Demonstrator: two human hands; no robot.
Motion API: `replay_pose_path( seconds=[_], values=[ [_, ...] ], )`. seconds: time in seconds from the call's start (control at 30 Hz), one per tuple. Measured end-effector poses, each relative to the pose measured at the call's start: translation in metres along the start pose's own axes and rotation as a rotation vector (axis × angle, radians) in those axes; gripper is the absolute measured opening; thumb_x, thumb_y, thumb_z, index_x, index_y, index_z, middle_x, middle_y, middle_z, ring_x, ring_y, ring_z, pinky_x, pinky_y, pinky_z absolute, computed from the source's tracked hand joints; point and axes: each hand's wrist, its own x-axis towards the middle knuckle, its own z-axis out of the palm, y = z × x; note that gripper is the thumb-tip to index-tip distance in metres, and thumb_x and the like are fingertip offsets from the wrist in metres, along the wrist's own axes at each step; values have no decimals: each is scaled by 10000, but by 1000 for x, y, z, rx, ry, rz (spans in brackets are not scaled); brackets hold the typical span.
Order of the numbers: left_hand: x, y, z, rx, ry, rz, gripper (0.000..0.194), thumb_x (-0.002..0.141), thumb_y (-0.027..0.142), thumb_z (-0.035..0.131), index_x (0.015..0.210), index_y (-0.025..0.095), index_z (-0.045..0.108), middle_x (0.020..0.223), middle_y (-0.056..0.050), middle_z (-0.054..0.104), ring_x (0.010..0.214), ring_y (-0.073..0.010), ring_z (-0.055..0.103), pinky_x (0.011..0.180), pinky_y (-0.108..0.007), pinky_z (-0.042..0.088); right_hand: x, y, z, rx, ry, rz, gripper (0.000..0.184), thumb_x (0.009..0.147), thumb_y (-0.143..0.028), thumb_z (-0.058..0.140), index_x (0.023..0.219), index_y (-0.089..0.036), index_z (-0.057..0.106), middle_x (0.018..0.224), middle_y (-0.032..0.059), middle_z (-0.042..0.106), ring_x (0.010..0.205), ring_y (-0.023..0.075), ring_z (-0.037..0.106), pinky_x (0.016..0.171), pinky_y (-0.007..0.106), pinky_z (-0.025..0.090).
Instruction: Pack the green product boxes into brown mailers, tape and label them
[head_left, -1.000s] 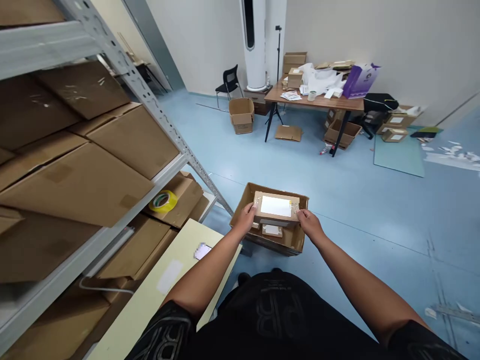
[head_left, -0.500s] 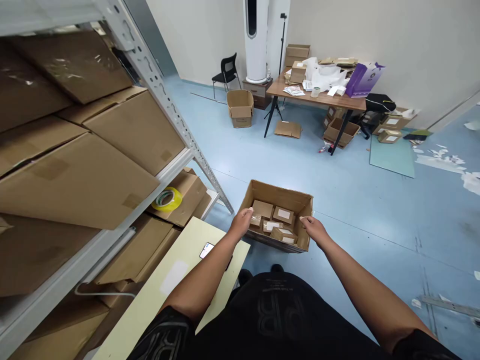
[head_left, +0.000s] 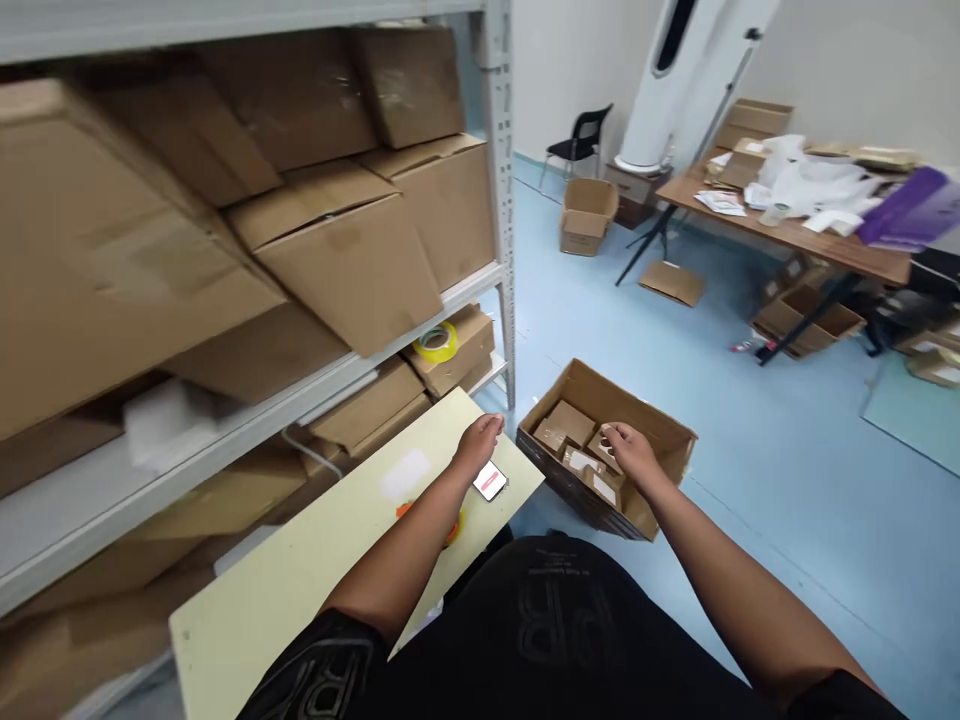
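My left hand (head_left: pixel 480 445) is over the pale yellow board, its fingers curled together with nothing visible in them. Just below it lies a phone (head_left: pixel 491 481) with a lit screen. My right hand (head_left: pixel 631 452) hovers above an open cardboard box (head_left: pixel 660 418) on the floor, thumb and fingers closed and no object showing in them. Inside that box are several small brown cartons (head_left: pixel 568 424), some with white labels. An orange and yellow thing (head_left: pixel 454 530), perhaps a tape dispenser, is mostly hidden behind my left forearm.
A metal shelf (head_left: pixel 504 210) on the left is loaded with big cartons (head_left: pixel 352 260). Yellow tape (head_left: pixel 436 342) rests on a lower carton. The light yellow board (head_left: pixel 300 570) juts out beside me. Farther back are a cluttered brown table (head_left: pixel 802 235), a chair (head_left: pixel 577 148) and another open box (head_left: pixel 587 225).
The view has swung left, so the shelf, board and phone show more fully. My left hand is now over the board rather than at the box's edge. The right hand remains at the box.
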Motion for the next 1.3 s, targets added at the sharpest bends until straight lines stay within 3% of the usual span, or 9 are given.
replay_pose_path(
  seconds=[0.13, 0.27, 0.43, 0.6, 0.77, 0.93, 1.17, 1.3],
  values=[
    [-47, -10, -21, -70, 233, -24, 391, 867, 564, 575, 956, 206, 704, 1072, -96, 745, 1023, -252, 677, 841, -352, 547, 23, -17, 23, 64, -169, -94, 413, 865, -584, 564, 923, -202, 712, 929, 93, 760, 890, 264, 710, 780, 344, 541],
    [-118, -29, -20, -186, 523, -79, 324, 826, 495, 619, 937, 200, 696, 1068, -86, 742, 990, -239, 681, 838, -348, 539, 29, -22, 53, 125, -437, -181, 391, 834, -583, 622, 882, -204, 710, 896, 81, 763, 861, 251, 706, 773, 331, 543],
    [-218, -58, 1, -299, 808, -169, 337, 814, 500, 627, 929, 191, 699, 961, -71, 741, 922, -230, 685, 799, -337, 528, 2, -27, 92, 79, -734, -177, 365, 790, -558, 675, 880, -208, 725, 899, 68, 770, 819, 242, 716, 760, 338, 547],
    [-314, -82, 13, -388, 1046, -195, 312, 810, 457, 636, 963, 193, 699, 1021, -74, 736, 961, -229, 685, 816, -333, 523, -48, -41, 139, -16, -952, -237, 346, 783, -531, 674, 906, -213, 731, 956, 79, 782, 835, 244, 735, 777, 350, 556],
    [-409, -110, 22, -448, 1277, -169, 293, 830, 447, 619, 957, 191, 684, 973, -60, 728, 937, -223, 677, 801, -328, 520, -129, -56, 193, -123, -1144, -371, 342, 794, -520, 651, 913, -212, 739, 947, 72, 779, 831, 236, 733, 774, 347, 560],
    [-514, -154, 38, -507, 1461, -165, 321, 821, 466, 620, 969, 190, 688, 967, -56, 723, 908, -210, 670, 777, -311, 516, -243, -53, 238, -213, -1326, -495, 354, 795, -510, 650, 936, -197, 737, 987, 96, 777, 837, 242, 733, 749, 343, 555],
    [-686, -226, 65, -476, 1712, -264, 338, 826, 471, 629, 993, 187, 706, 937, -67, 734, 905, -237, 681, 786, -330, 512, -412, -10, 288, -336, -1548, -675, 401, 827, -578, 618, 940, -211, 735, 988, 89, 784, 849, 254, 738, 729, 341, 552],
    [-765, -253, 85, -441, 1812, -338, 272, 828, 416, 626, 972, 203, 715, 1015, -75, 758, 969, -250, 690, 862, -343, 517, -498, 17, 311, -432, -1645, -811, 421, 834, -597, 595, 952, -217, 733, 939, 73, 781, 840, 261, 736, 729, 341, 544]
  ],
)
